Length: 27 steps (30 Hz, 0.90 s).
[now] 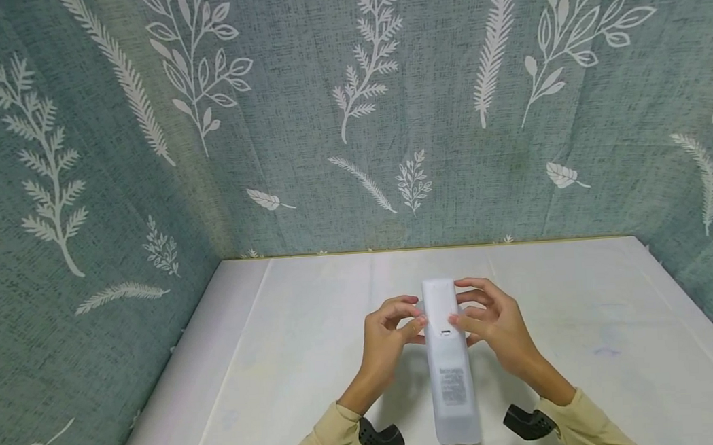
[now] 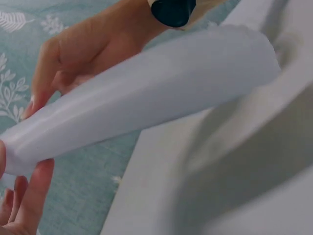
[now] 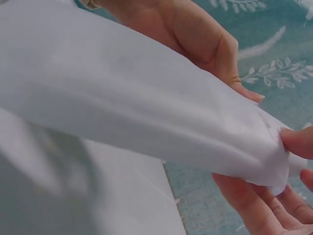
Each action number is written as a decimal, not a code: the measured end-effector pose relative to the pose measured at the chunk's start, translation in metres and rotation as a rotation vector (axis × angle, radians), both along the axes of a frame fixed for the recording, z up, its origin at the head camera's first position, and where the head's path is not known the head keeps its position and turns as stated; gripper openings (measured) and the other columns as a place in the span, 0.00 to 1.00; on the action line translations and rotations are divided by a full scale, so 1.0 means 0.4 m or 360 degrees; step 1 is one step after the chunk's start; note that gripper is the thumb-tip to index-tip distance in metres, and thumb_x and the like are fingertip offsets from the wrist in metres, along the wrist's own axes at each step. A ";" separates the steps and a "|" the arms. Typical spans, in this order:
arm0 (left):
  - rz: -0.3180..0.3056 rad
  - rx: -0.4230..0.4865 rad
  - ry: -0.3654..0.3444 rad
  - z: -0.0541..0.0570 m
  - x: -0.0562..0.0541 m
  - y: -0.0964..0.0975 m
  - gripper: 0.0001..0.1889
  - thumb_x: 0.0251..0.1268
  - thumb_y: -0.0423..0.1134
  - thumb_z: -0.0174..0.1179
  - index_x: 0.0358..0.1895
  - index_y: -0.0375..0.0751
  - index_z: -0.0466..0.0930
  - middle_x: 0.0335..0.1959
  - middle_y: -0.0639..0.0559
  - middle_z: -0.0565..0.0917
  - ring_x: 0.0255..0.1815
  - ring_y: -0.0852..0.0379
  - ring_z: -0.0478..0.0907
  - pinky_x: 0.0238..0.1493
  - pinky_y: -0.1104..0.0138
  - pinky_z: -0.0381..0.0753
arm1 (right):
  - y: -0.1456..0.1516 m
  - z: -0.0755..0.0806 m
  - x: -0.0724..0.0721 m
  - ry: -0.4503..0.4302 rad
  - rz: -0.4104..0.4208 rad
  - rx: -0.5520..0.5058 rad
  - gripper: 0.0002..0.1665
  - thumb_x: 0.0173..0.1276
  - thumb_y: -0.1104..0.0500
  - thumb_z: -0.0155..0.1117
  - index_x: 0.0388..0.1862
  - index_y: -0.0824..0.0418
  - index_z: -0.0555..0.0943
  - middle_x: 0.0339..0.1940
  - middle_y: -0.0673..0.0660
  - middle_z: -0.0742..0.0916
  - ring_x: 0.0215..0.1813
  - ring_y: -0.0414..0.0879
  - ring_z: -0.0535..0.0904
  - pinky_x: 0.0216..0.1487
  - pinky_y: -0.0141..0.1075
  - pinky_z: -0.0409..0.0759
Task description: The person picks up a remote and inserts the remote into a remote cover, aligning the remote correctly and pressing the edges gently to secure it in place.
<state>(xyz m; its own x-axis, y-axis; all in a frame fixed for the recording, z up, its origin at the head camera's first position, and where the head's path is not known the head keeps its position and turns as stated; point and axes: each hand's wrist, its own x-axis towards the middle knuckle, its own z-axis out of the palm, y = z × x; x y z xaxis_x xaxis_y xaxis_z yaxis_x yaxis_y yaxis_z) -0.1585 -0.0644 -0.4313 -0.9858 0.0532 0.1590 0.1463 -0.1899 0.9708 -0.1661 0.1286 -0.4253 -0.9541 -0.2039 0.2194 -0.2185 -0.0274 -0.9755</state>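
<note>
A long, narrow white object (image 1: 447, 360), like a slim box or device in a milky plastic sleeve, is held between both hands with its length pointing away from me. A small dark slot and a block of grey print show on its upper face. My left hand (image 1: 388, 333) grips its left edge toward the far end, thumb on top. On the right edge my right hand (image 1: 494, 319) grips it, thumb beside the slot. In the right wrist view the loose edge of the sleeve (image 3: 281, 176) shows by the right fingers, and the object is raised over the table.
A white table (image 1: 303, 348) lies under the hands, with faint creases and marks. Green-grey cloth (image 1: 301, 117) with white leaf prints hangs behind and at both sides. Black cameras (image 1: 382, 439) sit on both wrists.
</note>
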 end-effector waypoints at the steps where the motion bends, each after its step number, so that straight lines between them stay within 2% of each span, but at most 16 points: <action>1: 0.0002 0.0003 -0.0001 0.000 0.000 0.000 0.03 0.56 0.25 0.64 0.33 0.28 0.81 0.52 0.36 0.75 0.51 0.46 0.78 0.30 0.53 0.84 | 0.000 0.000 0.001 0.0005 -0.0002 0.0008 0.31 0.59 0.68 0.68 0.61 0.63 0.69 0.47 0.65 0.81 0.40 0.48 0.84 0.23 0.49 0.82; 8: 0.0092 0.0024 -0.0063 0.007 0.002 0.006 0.03 0.54 0.25 0.64 0.32 0.28 0.81 0.48 0.41 0.78 0.43 0.48 0.80 0.21 0.55 0.83 | -0.010 0.001 0.011 0.0010 0.0032 -0.0003 0.31 0.58 0.68 0.68 0.60 0.63 0.69 0.47 0.63 0.80 0.35 0.48 0.84 0.24 0.49 0.83; 12: 0.0151 -0.0001 -0.0100 0.005 -0.002 0.008 0.05 0.53 0.26 0.65 0.32 0.26 0.80 0.47 0.42 0.78 0.39 0.50 0.81 0.19 0.58 0.82 | -0.020 -0.003 0.010 0.0003 0.0018 0.0031 0.31 0.58 0.68 0.69 0.59 0.62 0.69 0.48 0.65 0.80 0.35 0.47 0.83 0.24 0.48 0.83; 16: 0.0194 -0.0045 -0.0137 0.013 -0.006 0.013 0.05 0.53 0.28 0.66 0.33 0.31 0.81 0.46 0.43 0.78 0.36 0.51 0.79 0.19 0.60 0.82 | -0.026 -0.002 0.004 -0.0019 -0.0015 0.0037 0.29 0.58 0.68 0.69 0.57 0.63 0.70 0.48 0.66 0.79 0.33 0.47 0.82 0.24 0.48 0.83; 22: 0.0159 -0.0169 -0.0127 0.029 -0.009 0.015 0.16 0.50 0.33 0.70 0.44 0.42 0.80 0.43 0.48 0.79 0.36 0.52 0.77 0.20 0.66 0.79 | -0.026 -0.001 -0.002 -0.0027 -0.0038 0.0038 0.22 0.59 0.65 0.69 0.50 0.66 0.73 0.47 0.65 0.80 0.36 0.47 0.83 0.27 0.47 0.83; 27: 0.0133 -0.0164 -0.0076 0.030 -0.015 0.005 0.22 0.52 0.32 0.69 0.53 0.45 0.77 0.49 0.49 0.78 0.39 0.53 0.76 0.21 0.66 0.79 | -0.004 -0.013 -0.005 0.0127 0.0111 -0.0024 0.13 0.62 0.69 0.64 0.45 0.74 0.77 0.53 0.68 0.79 0.44 0.48 0.83 0.33 0.47 0.84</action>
